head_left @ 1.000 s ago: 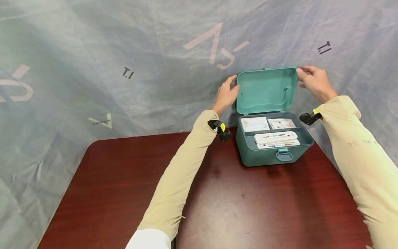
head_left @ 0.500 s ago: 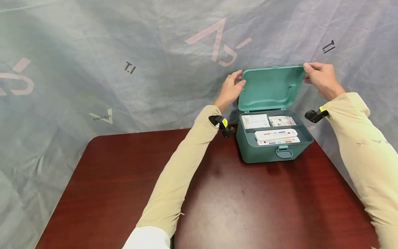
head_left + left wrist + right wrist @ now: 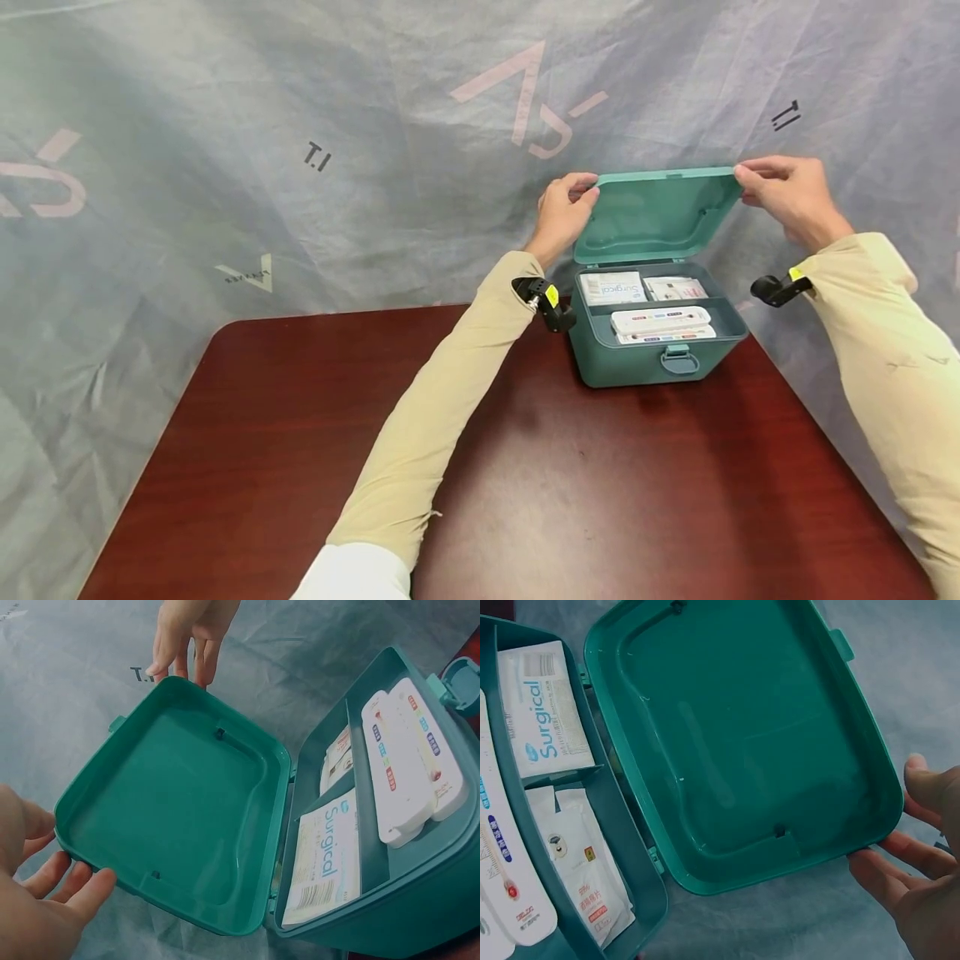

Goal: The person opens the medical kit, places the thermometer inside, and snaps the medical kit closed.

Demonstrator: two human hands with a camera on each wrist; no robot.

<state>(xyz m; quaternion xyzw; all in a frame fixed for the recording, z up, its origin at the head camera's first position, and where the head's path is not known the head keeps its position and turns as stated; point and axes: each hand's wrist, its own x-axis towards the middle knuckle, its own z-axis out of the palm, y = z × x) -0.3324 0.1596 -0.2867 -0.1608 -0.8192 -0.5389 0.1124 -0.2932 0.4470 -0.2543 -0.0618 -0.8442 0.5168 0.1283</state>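
Note:
A teal plastic storage box (image 3: 626, 367) stands at the far right of the table, its hinged lid (image 3: 656, 217) raised and leaning slightly forward. My left hand (image 3: 561, 218) holds the lid's upper left corner between thumb and fingers. At the opposite upper corner, my right hand (image 3: 798, 198) pinches the rim with the thumb in front. In the back compartments lie a white packet marked "Surgical" (image 3: 326, 855) and some small white sachets (image 3: 589, 862). Long white plastic cases (image 3: 660, 320) lie stacked in the front compartment.
The dark red wooden table (image 3: 300, 433) runs out to the left and front of the box. A grey printed cloth (image 3: 375, 208) hangs right behind the table and box. A grey-blue latch (image 3: 680, 360) hangs from the box's front.
The lid has tilted forward from nearly upright, its top edge coming towards me. Both hands have moved along with its corners, slightly to the right in view. The box contents stay put.

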